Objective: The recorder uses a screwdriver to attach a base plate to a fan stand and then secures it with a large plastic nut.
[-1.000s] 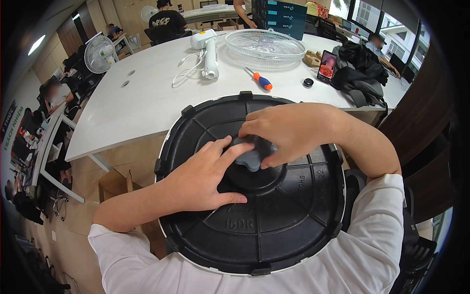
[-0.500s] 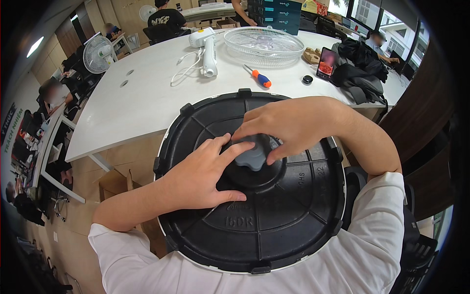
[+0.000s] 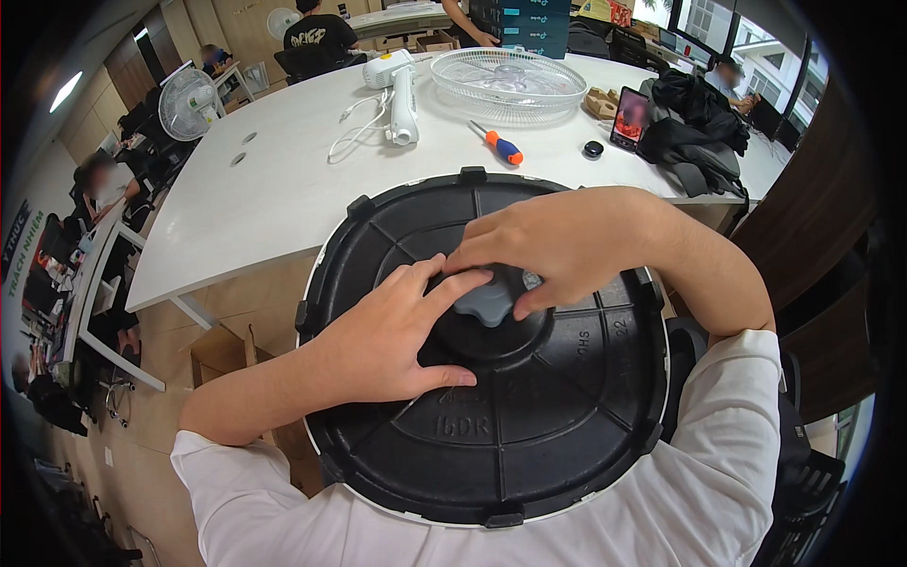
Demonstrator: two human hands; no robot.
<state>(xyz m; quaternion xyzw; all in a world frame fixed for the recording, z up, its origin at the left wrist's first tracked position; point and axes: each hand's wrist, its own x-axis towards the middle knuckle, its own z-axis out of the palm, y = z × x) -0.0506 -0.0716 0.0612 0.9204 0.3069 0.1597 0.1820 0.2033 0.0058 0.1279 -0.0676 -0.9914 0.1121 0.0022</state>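
Note:
The black round underside of a fan base (image 3: 567, 406), ribbed and edged with small feet, leans against my body in front of the table. At its centre sits a grey lobed knob (image 3: 486, 304). My right hand (image 3: 539, 244) curls over the knob from the upper right, thumb and fingers on opposite sides of it. From the left, my left hand (image 3: 383, 340) lies on the base with thumb and fingers apart. Its index fingertip reaches the knob's upper edge, while the thumb rests on the black surface.
On the white table (image 3: 246, 217) lie a white fan body (image 3: 402, 109) with its cable, a clear fan grille (image 3: 508, 85), an orange-and-blue screwdriver (image 3: 503, 147), a black round cap (image 3: 592, 149), a phone (image 3: 628, 120) and a dark bag (image 3: 694, 142). An open carton (image 3: 222, 354) stands below.
My right hand has shifted very slightly on the knob, whose lobes look turned a little. The left hand stays in place. Across the table, a person's arm and the stacked boxes have moved slightly left.

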